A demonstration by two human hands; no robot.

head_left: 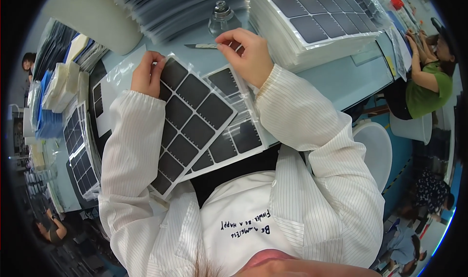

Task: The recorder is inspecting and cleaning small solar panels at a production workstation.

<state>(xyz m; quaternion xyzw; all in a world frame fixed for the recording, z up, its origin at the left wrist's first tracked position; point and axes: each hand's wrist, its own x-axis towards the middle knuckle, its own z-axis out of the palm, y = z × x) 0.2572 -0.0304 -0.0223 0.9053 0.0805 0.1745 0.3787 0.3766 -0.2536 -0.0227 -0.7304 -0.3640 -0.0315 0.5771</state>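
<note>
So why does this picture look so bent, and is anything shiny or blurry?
In the head view, the fisheye lens bends edges toward a dark round rim; white glare marks the clear film beside the left hand; both it and the right hand look fairly sharp, while the person in light blue at lower right looks softer.

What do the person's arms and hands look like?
Both arms wear long, loose white sleeves with thin dark stripes and gathered cuffs at the wrists. The left hand and right hand are bare, with no gloves.
</note>
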